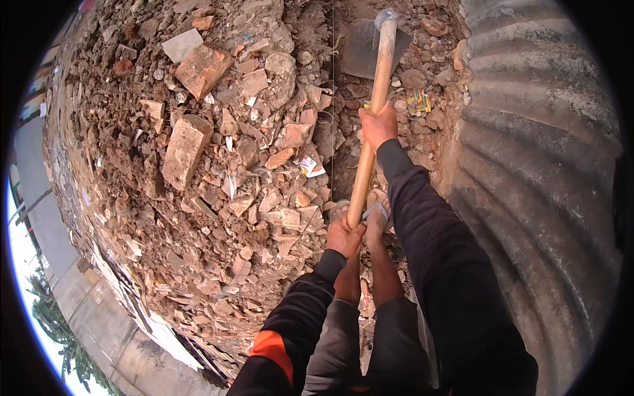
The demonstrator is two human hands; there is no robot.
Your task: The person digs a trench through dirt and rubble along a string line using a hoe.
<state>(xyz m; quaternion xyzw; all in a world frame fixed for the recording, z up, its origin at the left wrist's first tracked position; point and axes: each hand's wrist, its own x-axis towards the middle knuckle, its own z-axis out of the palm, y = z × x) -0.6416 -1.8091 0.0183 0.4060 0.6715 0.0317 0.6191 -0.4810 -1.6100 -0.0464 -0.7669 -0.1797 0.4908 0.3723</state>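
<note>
Fingers of both hands wrapped tight round wooden handle (370, 132) of hoe. Right hand (379, 124) grips approx. mid-shaft, knuckles up; left hand (345, 234) clamps butt end, near the body. Split grip w/ hands well apart looks suited to leverage and blade control. Metal blade (366, 46) sits at far end of handle, resting on loose soil in narrow trench (343, 152) ahead of person. Sandalled feet (376, 214) stand in trench just beside butt end, prob. for a stable stance. Rubble heap (198, 145) of broken bricks, stones and paper scraps banks up on left side. Ribbed grey wall (541, 165) bounds trench on right. Thin taut string (333, 99) runs along trench, likely an alignment ref.
</note>
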